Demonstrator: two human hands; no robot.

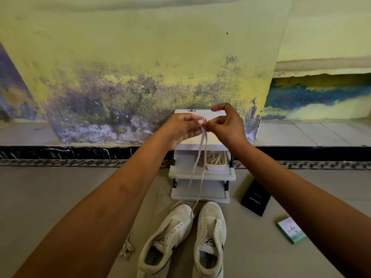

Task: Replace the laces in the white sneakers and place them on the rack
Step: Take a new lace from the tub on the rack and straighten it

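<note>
Two white sneakers stand side by side on the floor, the left sneaker [168, 235] and the right sneaker [210, 237], both without laces in their upper eyelets. A pale lace [197, 165] runs up in two strands from the left sneaker's toe end to my hands. My left hand [183, 127] pinches the two lace ends together, high above the shoes. My right hand [224, 122] pinches the same lace tips from the right. Behind the shoes stands the small white rack [200, 175] with several shelves.
A shallow tray of laces [215, 160] sits on the rack's middle shelf. An old lace [126, 246] lies on the floor left of the shoes. A black box [256, 198] and a green-edged packet [291, 230] lie to the right. A stained wall stands behind.
</note>
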